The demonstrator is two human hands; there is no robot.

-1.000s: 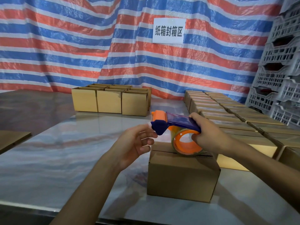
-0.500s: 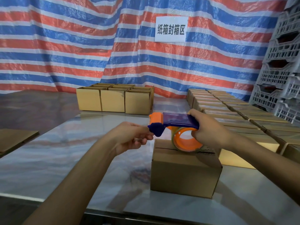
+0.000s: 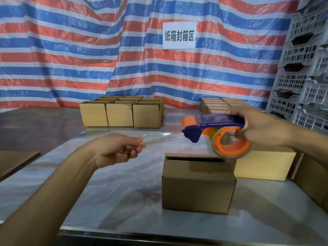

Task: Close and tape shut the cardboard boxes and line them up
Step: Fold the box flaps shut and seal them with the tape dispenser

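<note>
A small cardboard box (image 3: pixel 197 190) stands on the table in front of me, its top flaps folded down with a gap along the seam. Above it my right hand (image 3: pixel 260 127) grips a blue and orange tape dispenser (image 3: pixel 213 129) holding a roll of clear tape. A strip of clear tape (image 3: pixel 159 136) runs leftward from the dispenser's nose to my left hand (image 3: pixel 118 150), which pinches the strip's free end between thumb and fingers, well left of the box.
A block of several boxes (image 3: pixel 122 113) sits at the back centre of the glossy table (image 3: pixel 106 192). Rows of boxes (image 3: pixel 266 162) fill the right side. Grey plastic crates (image 3: pixel 305 68) are stacked at the far right. Flat cardboard (image 3: pixel 16 159) lies at the left edge.
My left hand took hold of the tape end at the dispenser's nose and drew it leftward, pulling out a strip. My right hand lifted the dispenser slightly to the right.
</note>
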